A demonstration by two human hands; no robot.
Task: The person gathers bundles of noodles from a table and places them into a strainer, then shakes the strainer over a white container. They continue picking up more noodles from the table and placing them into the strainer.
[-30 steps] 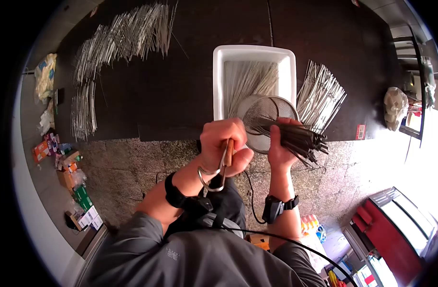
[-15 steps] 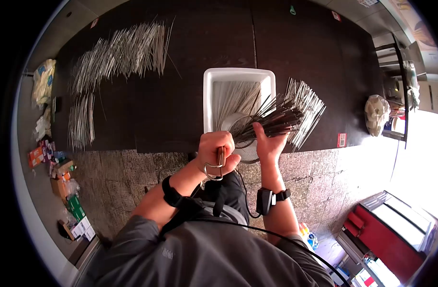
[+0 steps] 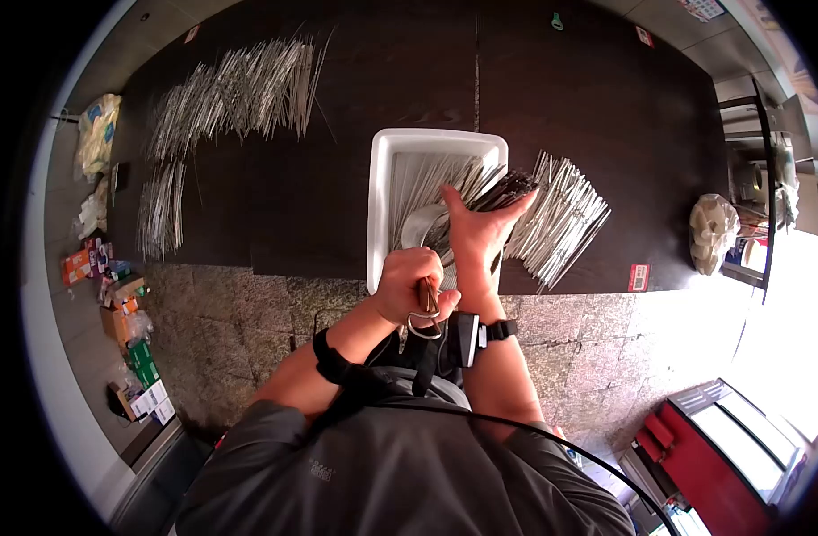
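My left hand [image 3: 406,279] is closed round the wooden handle [image 3: 427,293] of a strainer, whose wire loop hangs below the fist. The strainer's round rim [image 3: 418,225] sits over the near part of a white plastic tub [image 3: 379,192], partly hidden by my hands. Over the tub's right side, my right hand [image 3: 479,234] grips a bundle of dark thin metal skewers [image 3: 509,188], thumb on the left and fingers mostly hidden. More thin skewers [image 3: 431,179] lie slanted inside the tub. Just right of it rests a pile of skewers [image 3: 561,219] on the table.
A long spread of skewers [image 3: 239,89] covers the back left of the dark table [image 3: 311,205], with a smaller group [image 3: 163,210] nearer its left end. A green item [image 3: 557,20] lies at the far edge. A plastic bag [image 3: 714,234] is off the right end.
My right hand has moved left and farther forward with the bundle, now over the tub's right wall. The strainer has shifted and tilted into the tub, my left hand still round its handle.
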